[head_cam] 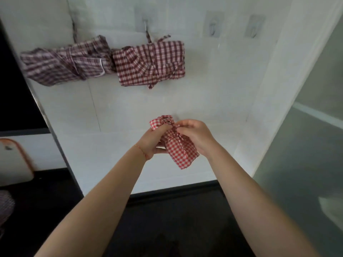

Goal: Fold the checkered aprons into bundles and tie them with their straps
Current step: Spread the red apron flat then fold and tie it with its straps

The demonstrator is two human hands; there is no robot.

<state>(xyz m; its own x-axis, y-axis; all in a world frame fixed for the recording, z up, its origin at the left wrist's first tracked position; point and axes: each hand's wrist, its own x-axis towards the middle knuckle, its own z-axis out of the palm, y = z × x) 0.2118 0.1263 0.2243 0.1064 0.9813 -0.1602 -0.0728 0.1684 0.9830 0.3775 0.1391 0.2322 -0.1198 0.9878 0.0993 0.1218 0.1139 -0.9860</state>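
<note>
Though strap-bound, red-checked bundle [176,145], creased.

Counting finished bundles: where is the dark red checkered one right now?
In the head view, the dark red checkered bundle hangs on a wall hook, upper centre, right of the purple bundle.

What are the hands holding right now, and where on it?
Both hold the red checkered bundle: left hand grips its left side, right hand pinches the strap at its upper middle.
</note>
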